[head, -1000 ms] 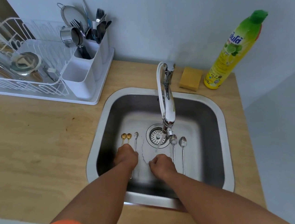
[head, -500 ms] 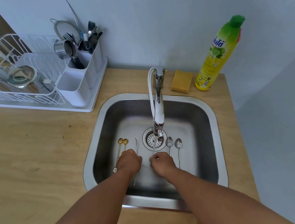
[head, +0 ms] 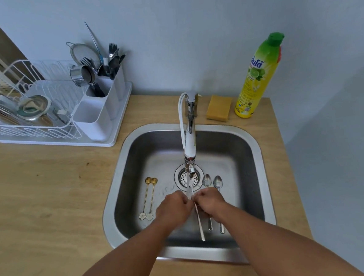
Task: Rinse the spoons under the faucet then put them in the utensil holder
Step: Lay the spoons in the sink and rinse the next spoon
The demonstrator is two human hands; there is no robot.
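- The silver spoon (head: 199,222) being rinsed is held over the near middle of the sink (head: 267,187), its bowl end hidden between the two hands right under the stream from the faucet (head: 189,146); its handle points down toward the near wall of the sink.
- It looks light, thin and stiff, so it should not bend under finger pressure. Wet polished metal is likely to be slippery, and the narrow handle gives little surface to hold.
- The safer place to take it seems to be the neck or upper handle, pinched flat side to finger pad, leaving the bowl free for the water.
- The left hand (head: 174,206) has its fingers curled in at the top of the spoon, a narrow grip; whether it pinches the bowl or only rubs it cannot be told.
- The right hand (head: 211,202) is also curled tight, its fingers closed round the spoon's upper handle.
- Two more silver spoons (head: 212,182) lie on the sink floor just right of the drain (head: 188,178), partly under the right hand.
- Two gold spoons (head: 151,195) with flower ends lie side by side on the left of the sink floor.
- The utensil holder (head: 99,114) stands on the tabletop (head: 38,194) far left, at the end of the dish rack (head: 21,121), well apart from the hands.
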